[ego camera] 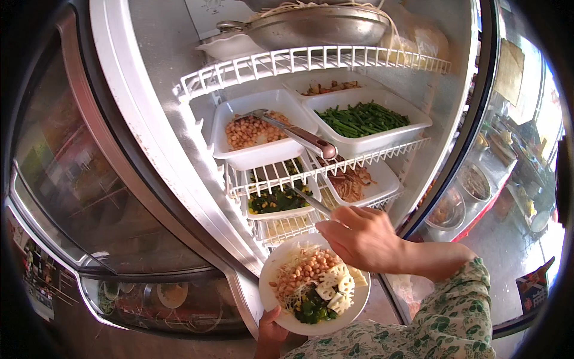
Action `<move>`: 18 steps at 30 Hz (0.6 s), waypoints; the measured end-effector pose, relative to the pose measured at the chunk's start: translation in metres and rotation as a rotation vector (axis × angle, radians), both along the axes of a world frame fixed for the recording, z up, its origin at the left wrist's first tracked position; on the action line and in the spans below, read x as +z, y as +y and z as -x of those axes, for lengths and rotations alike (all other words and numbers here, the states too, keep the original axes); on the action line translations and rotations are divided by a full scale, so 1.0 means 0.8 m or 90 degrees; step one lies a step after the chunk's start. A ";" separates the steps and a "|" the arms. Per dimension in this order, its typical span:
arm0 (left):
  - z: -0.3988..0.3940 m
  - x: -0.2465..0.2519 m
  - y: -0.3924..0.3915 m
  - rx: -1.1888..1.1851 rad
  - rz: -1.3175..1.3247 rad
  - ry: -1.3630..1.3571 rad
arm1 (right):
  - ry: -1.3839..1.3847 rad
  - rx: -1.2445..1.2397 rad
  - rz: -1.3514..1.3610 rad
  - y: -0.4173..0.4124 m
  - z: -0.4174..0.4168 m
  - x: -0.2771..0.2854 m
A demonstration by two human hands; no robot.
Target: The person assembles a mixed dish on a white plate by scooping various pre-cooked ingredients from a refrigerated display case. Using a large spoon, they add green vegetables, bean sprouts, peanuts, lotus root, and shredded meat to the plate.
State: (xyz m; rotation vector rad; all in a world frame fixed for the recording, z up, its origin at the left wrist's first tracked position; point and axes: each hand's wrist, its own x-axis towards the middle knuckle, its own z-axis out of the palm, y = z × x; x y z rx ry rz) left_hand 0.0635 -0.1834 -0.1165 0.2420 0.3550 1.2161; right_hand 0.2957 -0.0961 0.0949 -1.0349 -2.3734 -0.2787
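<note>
My left hand (pixel 272 331) grips the lower left rim of a white plate (pixel 267 264), which carries peanuts (pixel 309 264), lotus root slices (pixel 337 286), pale shreds and dark green leaves (pixel 312 310). Above the plate's right side, my right hand (pixel 363 235) is closed around the handle of a metal utensil (pixel 314 202); its far end reaches into a white tray (pixel 317 190) of dark greens with yellow bits on a lower rack, so its head is hidden. On the rack above, a serving spoon (pixel 309 139) rests across a white tray (pixel 251 158) of peanuts.
A white wire rack (pixel 314 60) holds a metal pan (pixel 320 29) at the top. Trays of green stalks (pixel 363 119) and brownish strips (pixel 352 181) stand at the right. The cabinet's frame (pixel 179 166) runs close along the left; beyond the right edge are metal bowls (pixel 474 181).
</note>
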 end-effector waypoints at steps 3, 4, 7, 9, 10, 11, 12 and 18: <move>-0.013 0.037 -0.008 0.059 -0.041 0.078 | -0.090 -0.112 0.037 0.050 -0.002 -0.045; -0.015 0.027 -0.005 0.045 -0.068 0.064 | -0.121 -0.172 0.103 0.065 -0.001 -0.057; -0.007 0.014 -0.013 0.043 0.048 0.083 | -0.111 -0.232 0.291 0.107 0.015 -0.090; 0.005 -0.023 -0.011 0.004 0.067 0.057 | -0.124 -0.241 0.304 0.119 0.012 -0.099; 0.007 -0.024 -0.009 0.011 0.057 0.050 | -0.099 -0.218 0.266 0.116 0.014 -0.102; 0.005 -0.023 -0.008 0.014 0.045 0.044 | -0.105 -0.200 0.262 0.108 0.010 -0.100; -0.003 -0.004 -0.010 0.026 0.045 0.046 | -0.118 -0.200 0.257 0.097 0.006 -0.095; -0.009 0.020 -0.010 0.036 0.047 0.084 | -0.118 -0.192 0.100 0.044 -0.069 -0.080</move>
